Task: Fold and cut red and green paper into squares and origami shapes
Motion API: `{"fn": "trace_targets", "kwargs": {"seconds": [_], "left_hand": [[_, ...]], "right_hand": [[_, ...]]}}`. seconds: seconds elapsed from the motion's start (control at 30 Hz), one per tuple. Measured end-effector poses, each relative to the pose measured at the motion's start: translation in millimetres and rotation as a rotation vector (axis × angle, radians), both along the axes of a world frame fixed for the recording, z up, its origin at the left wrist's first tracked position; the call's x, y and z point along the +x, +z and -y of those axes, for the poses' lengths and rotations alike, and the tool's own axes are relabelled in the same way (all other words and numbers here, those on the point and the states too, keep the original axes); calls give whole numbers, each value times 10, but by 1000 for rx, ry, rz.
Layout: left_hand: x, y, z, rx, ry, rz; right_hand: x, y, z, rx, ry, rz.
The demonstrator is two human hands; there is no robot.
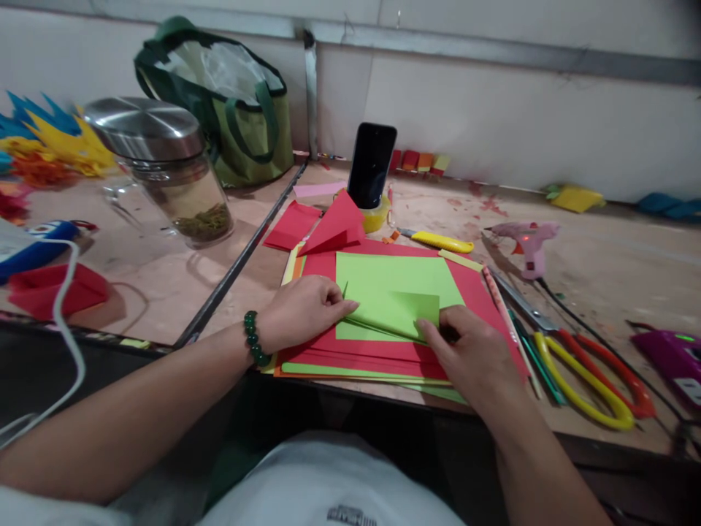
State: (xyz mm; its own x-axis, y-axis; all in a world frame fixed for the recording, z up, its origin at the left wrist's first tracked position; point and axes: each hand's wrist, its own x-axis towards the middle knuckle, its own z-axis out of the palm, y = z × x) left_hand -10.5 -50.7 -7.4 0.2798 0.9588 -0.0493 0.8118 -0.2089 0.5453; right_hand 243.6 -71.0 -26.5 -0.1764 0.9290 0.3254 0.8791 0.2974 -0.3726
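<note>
A folded piece of light green paper (402, 310) is held at both ends, low over a flat light green sheet (383, 272). My left hand (307, 307), with a dark green bead bracelet on its wrist, pinches the left end. At the right end, the thumb and fingers of my right hand (471, 343) grip the paper; some of those fingers are hidden behind it. Beneath lies a stack of red paper (323, 351), with green, orange and yellow edges showing. Folded red paper pieces (336, 225) rest at the stack's far left corner.
A phone (372, 166) leans upright behind the stack, near a yellow utility knife (442, 241). To the right are a pink glue gun (529, 245) with a cord and large scissors (588, 372). On the left stand a glass tea jar (186, 193) and a green bag (257, 139).
</note>
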Motion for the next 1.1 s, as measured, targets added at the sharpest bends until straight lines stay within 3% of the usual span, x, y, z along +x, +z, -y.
{"fn": "trace_targets", "kwargs": {"seconds": [0.33, 0.6, 1.1], "left_hand": [[-20, 18, 4, -18, -20, 26], [-35, -15, 2, -1, -27, -11], [-27, 0, -1, -25, -31, -77]], "right_hand": [[-7, 12, 24, -8, 10, -33], [81, 81, 63, -134, 74, -109], [121, 21, 80, -124, 41, -153]]}}
